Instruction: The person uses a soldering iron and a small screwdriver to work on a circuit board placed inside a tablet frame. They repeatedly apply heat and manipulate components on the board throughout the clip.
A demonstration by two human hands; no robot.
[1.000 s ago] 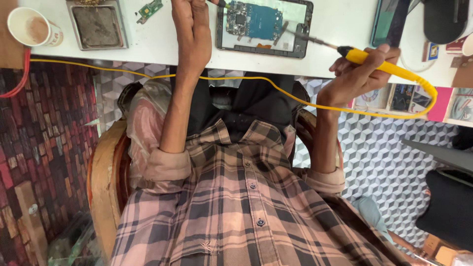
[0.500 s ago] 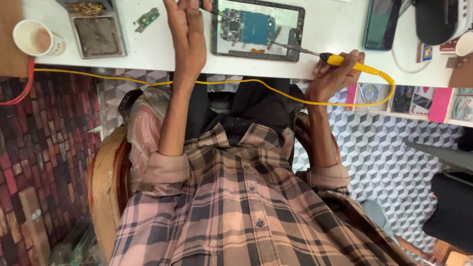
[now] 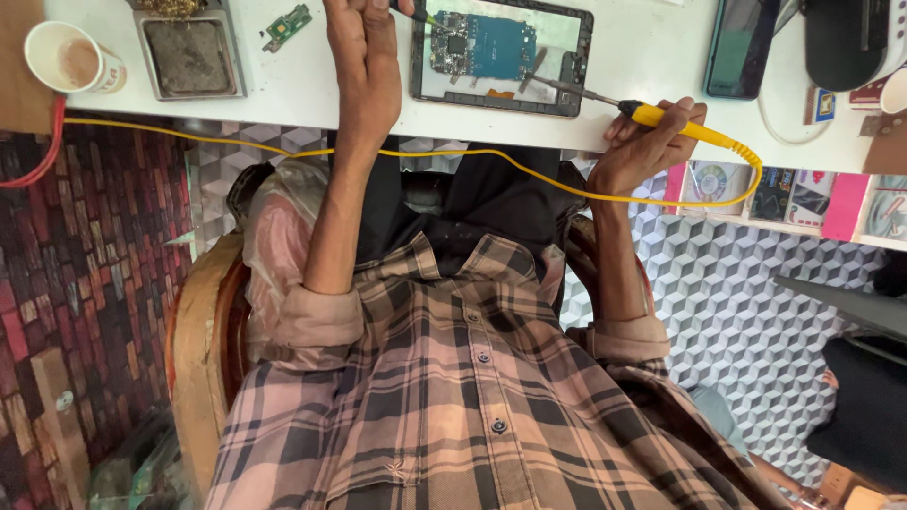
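Note:
An opened tablet-like device (image 3: 501, 57) with a blue circuit board lies on the white table (image 3: 642, 57). My left hand (image 3: 364, 66) rests at the device's left edge and pinches a thin tool (image 3: 416, 13) whose tip points onto the board. My right hand (image 3: 647, 146) is at the table's front edge, gripping a yellow-handled soldering iron (image 3: 680, 125). The iron's metal tip (image 3: 557, 85) touches the lower right part of the board. Its yellow cable (image 3: 283, 149) loops across my lap to the left.
A paper cup (image 3: 71, 61), a metal tray with a dark sponge (image 3: 189, 52) and a small green board (image 3: 288, 24) sit at the left. A dark phone (image 3: 742, 47) and a black object (image 3: 846, 38) lie right. A wooden chair arm (image 3: 198, 359) is beside me.
My right hand with the iron has moved left and up toward the device. The view has shifted a little, and my left hand stays at the device's edge.

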